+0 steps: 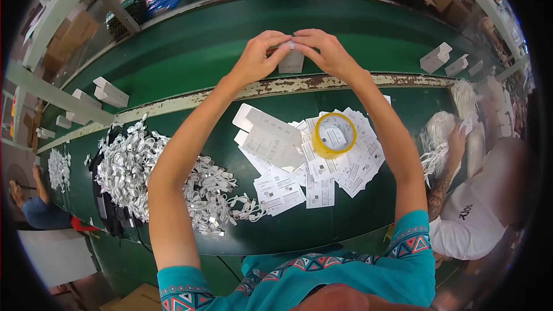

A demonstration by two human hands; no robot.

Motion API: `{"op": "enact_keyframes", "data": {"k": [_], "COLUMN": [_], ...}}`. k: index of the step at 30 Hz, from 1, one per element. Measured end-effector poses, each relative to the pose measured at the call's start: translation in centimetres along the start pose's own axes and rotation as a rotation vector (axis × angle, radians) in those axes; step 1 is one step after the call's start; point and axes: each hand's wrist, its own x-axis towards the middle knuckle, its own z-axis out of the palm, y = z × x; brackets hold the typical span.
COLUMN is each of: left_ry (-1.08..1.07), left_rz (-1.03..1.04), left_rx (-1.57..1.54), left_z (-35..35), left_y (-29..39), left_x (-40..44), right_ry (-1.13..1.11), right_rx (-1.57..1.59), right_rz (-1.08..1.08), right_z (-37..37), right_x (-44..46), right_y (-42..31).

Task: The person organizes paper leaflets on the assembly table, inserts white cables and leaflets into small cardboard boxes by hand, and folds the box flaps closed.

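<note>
Both my hands meet at the top of a small white box [291, 62] on the green conveyor belt. My left hand [261, 55] has its fingers bent round the box's upper left edge, and my right hand [324, 52] does the same at the upper right. Nearer me, an open white box [268, 137] lies on its side over a spread of printed leaflets [362, 158]. A roll of yellow tape [334, 135] rests on those leaflets. To the left is a big heap of bundled white cables [129, 167].
White boxes stand on the belt at left [110, 93] and right [435, 58]. A chipped metal rail [299, 84] separates belt and table. At right a co-worker's hand [456, 141] is by white cables [439, 132]. Other people are at far left and top.
</note>
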Motion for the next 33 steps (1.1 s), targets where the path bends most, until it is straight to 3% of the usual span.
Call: {"op": "enact_keyframes", "data": {"k": [6, 9, 14, 18, 21, 24, 27, 30, 33], "left_ry": [-0.057, -0.065, -0.007, -0.04, -0.089, -0.034, -0.084, -0.102, -0.064], "left_rz": [0.177, 0.031, -0.109, -0.082, -0.119, -0.029, -0.055, -0.142, -0.158], "left_rx": [0.262, 0.156, -0.182, -0.121, -0.111, -0.071, -0.046, -0.287, -0.123], "left_z": [-0.6, -0.8, -0.7, -1.2, -1.8, -2.2, -2.9, -2.8, -2.5], "left_y": [0.8, 0.2, -1.5, -1.1, -1.2, -1.6, -1.4, -1.1, -1.2], "left_x": [-0.8, -0.9, -1.3, -1.9, -2.5, -3.4, -3.6, -4.1, -4.7], "right_ry": [0.002, -0.057, -0.033, -0.069, -0.001, 0.036, -0.028, -0.075, -0.024], "right_rx": [-0.086, -0.248, -0.098, 0.104, 0.079, 0.04, 0.132, 0.212, 0.093], "right_rz": [-0.042, -0.196, -0.113, 0.067, -0.002, -0.04, 0.027, 0.076, -0.022], "right_z": [0.4, 0.5, 1.3, 1.5, 2.4, 3.0, 3.2, 3.2, 3.8], "right_x": [-0.2, 0.4, 1.2, 1.4, 1.3, 1.4, 1.7, 2.4, 1.9], "right_y": [-0.6, -1.3, -1.7, -1.2, -1.9, -2.9, -1.8, -1.2, -3.4]}}
